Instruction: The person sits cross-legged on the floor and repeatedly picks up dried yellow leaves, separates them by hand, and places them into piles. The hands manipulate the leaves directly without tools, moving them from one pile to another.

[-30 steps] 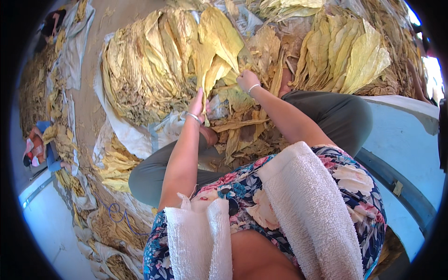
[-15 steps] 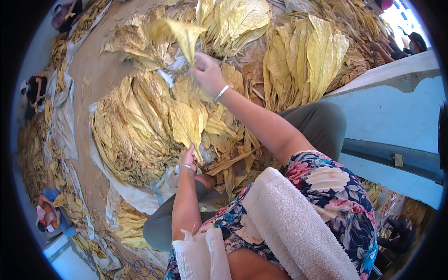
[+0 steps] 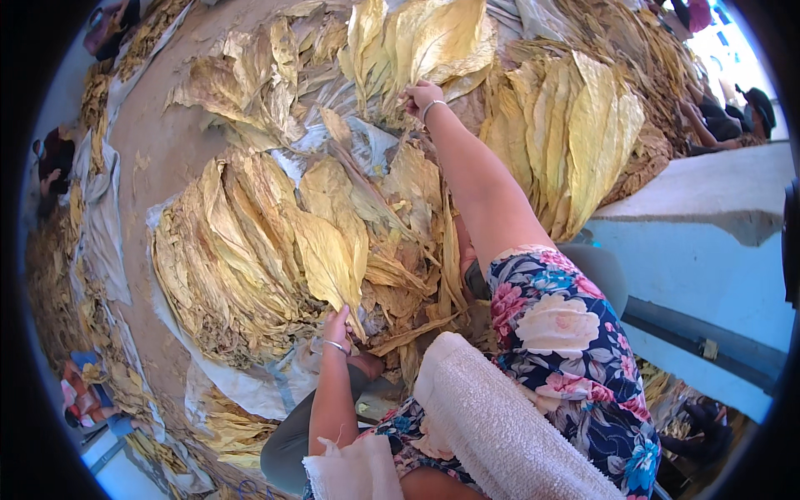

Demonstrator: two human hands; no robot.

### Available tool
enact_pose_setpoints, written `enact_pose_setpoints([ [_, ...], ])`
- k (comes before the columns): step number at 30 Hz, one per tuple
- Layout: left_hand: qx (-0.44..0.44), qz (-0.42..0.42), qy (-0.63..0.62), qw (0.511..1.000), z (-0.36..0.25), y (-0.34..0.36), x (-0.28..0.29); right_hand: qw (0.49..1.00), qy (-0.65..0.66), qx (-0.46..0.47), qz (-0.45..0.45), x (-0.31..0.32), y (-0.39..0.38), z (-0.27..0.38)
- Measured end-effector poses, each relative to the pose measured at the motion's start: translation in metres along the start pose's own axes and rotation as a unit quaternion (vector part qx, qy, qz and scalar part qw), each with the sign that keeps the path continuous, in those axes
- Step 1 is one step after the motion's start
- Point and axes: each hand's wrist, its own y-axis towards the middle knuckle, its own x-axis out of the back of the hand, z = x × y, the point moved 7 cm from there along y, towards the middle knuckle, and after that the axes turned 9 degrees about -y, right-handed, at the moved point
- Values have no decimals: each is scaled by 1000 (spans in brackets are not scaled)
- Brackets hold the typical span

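Observation:
My left hand (image 3: 337, 328) pinches the narrow stem end of a dried yellow tobacco leaf (image 3: 332, 257), whose blade spreads away over the brownish leaves beyond it. Stretched far forward, my right hand (image 3: 425, 98) has its fingers closed at the stem end of a pale yellow tobacco leaf (image 3: 437, 46), which lies on the far pile of similar leaves. A large fanned heap of tan leaves (image 3: 221, 258) lies left of my left hand. Another bundle of yellow leaves (image 3: 575, 137) sits to the right of my right arm.
Loose brown leaves (image 3: 237, 79) lie at the far left on the floor (image 3: 154, 158). White sheeting (image 3: 246, 387) shows under the left heap. A light-blue low wall (image 3: 700, 258) stands at the right. Other people (image 3: 83, 392) sit around the edges among more leaves.
My right hand has moved forward and right, bringing the raised leaf down onto the far pile. The left hand keeps hold of its leaf; the whole view has shifted slightly.

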Motion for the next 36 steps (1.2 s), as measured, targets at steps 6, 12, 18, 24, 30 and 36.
enact_pose_setpoints([
  [6, 35, -30, 3, 999, 0, -6, -13, 985, -33, 150, -76, -13, 11, 1],
  [12, 60, -45, -12, 997, 6, 0, -12, 939, -164, 251, -167, -35, 3, 22],
  [18, 67, -21, -6, 997, 2, 5, -22, 954, -295, -31, -52, -28, 81, -44],
  [24, 60, -33, 12, 998, 7, 12, -15, 970, -244, -10, -14, -30, 79, -48],
  [30, -1, 7, -16, 1000, 5, 21, -14, 928, -285, 193, -143, -2, 40, -51],
  [36, -14, 48, -65, 997, -15, 0, -20, 912, -386, 131, 50, -13, -75, -97],
])
